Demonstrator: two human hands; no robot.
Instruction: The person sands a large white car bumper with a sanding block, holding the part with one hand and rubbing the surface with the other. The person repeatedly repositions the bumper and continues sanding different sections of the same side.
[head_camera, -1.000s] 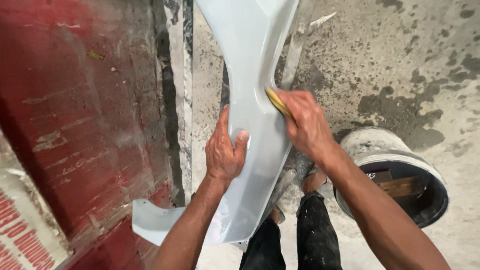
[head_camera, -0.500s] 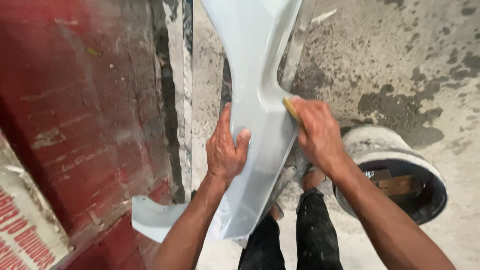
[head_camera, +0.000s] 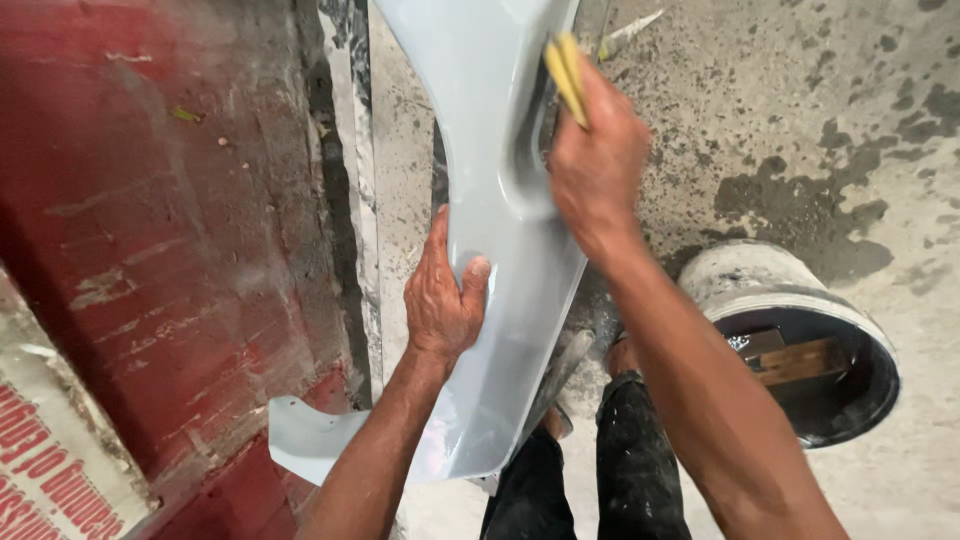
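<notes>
Sanding a pale grey car body panel (head_camera: 500, 250), by the look of it: stands upright on the concrete floor (head_camera: 800, 120), leaning toward the red painted wall (head_camera: 150, 250), lower end near the knees. Right hand (head_camera: 598, 165) high on the panel's curved right edge, fingers (head_camera: 610, 105) closed round a folded yellow abrasive pad (head_camera: 565, 75) pressed to the recessed lip. Left hand (head_camera: 443, 295) lower on the left edge, thumb on the face, fingers wrapped behind, clamping the panel steady. Probably mid-stroke along the lip; any further stroke likely calls for even pressure and a firm brace from the left. Beyond, near the right forearm, a grimy white bucket (head_camera: 800, 340) with dark liquid and a wooden block inside.
</notes>
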